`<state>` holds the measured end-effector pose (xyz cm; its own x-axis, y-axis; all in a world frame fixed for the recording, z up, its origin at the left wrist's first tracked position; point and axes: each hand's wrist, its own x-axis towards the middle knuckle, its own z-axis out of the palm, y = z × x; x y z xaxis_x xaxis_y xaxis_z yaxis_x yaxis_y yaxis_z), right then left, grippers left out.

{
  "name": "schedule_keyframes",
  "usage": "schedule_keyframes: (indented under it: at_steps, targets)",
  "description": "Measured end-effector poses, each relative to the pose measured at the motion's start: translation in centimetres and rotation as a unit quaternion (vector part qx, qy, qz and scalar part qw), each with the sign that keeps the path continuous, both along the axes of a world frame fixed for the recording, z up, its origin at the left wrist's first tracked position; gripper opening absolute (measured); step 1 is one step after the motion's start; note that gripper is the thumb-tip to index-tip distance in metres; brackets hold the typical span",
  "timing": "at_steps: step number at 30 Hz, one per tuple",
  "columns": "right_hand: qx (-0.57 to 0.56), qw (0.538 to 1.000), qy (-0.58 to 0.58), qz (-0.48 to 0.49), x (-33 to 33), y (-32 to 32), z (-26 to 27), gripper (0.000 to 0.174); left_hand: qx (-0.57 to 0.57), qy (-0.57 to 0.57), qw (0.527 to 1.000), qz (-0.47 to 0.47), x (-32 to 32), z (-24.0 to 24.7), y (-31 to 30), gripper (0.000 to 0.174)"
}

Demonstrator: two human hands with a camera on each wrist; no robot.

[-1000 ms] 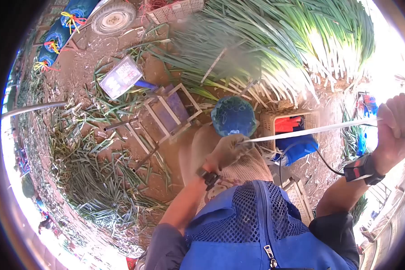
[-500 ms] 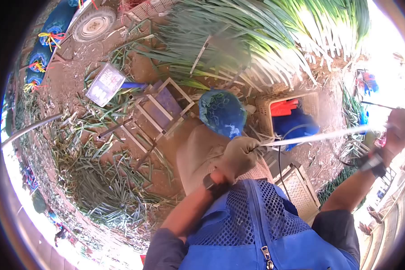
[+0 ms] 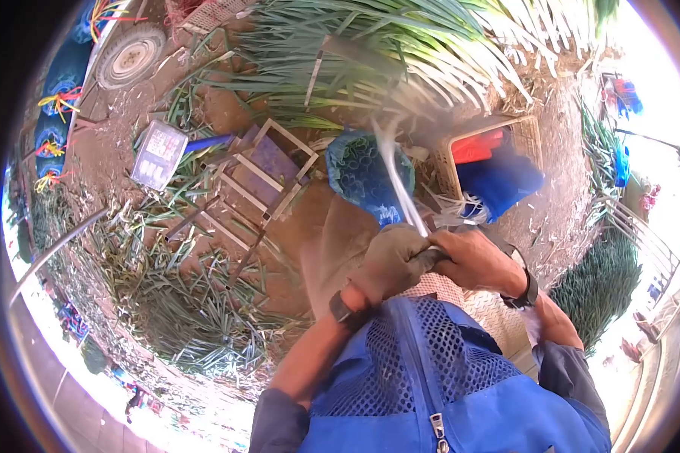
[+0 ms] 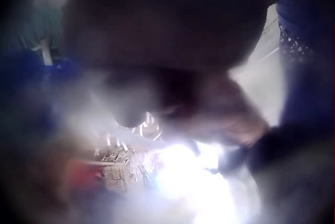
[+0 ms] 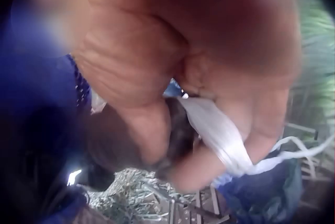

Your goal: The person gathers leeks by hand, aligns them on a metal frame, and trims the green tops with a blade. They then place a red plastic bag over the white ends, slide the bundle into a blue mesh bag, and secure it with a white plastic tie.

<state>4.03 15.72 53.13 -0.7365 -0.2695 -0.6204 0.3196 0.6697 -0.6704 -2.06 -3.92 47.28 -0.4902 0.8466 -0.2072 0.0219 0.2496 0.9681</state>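
In the head view a white strip [image 3: 397,178] runs up from where both hands meet, above the lap. The gloved left hand [image 3: 394,260] is curled round the strip's lower end. The bare right hand [image 3: 476,259] touches the left hand, its thumb and fingers pinching at the same spot. In the right wrist view the strip [image 5: 222,138] passes between the curled fingers of the right hand [image 5: 183,62], against the dark glove [image 5: 112,138]. The left wrist view is dark and blurred. A blue bag [image 3: 370,177] stands just beyond the hands.
A crate [image 3: 536,140] with red and blue items stands right of the blue bag. Leeks [image 3: 370,45] lie piled at the back. A metal frame stool [image 3: 268,170], a scale display [image 3: 159,155], a wheel [image 3: 131,57] and leaf scraps [image 3: 174,317] are on the left.
The right hand has come in from the far right to meet the left hand. The strip, stretched sideways before, now extends upward past the blue bag. The head view has shifted.
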Motion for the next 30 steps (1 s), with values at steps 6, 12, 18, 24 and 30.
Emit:
schedule_keyframes:
  at_steps: [6,12,18,24,30]
  targets:
    - [0.002,0.999,0.028,0.047,0.4,3.8,5.8,0.01,-0.066,0.034,0.988,0.136,-0.3,1.2,-3.2,0.02]
    - [-0.18,0.969,0.147,0.086,-2.5,4.4,12.3,0.008,-0.03,0.104,0.987,-0.118,2.2,-2.1,-0.5,0.025]
    - [-0.216,0.906,0.342,0.123,-4.8,4.2,13.3,0.016,-0.275,0.523,0.788,-0.174,-1.4,-4.3,9.9,0.029]
    - [0.018,0.88,0.466,0.094,-11.1,8.3,8.6,0.01,-0.444,0.426,0.786,-0.06,-2.5,-16.6,1.5,0.051]
    - [0.107,0.819,0.563,0.036,-18.4,7.2,4.9,0.006,-0.682,0.265,0.663,-0.16,-6.7,-8.8,3.4,0.047]
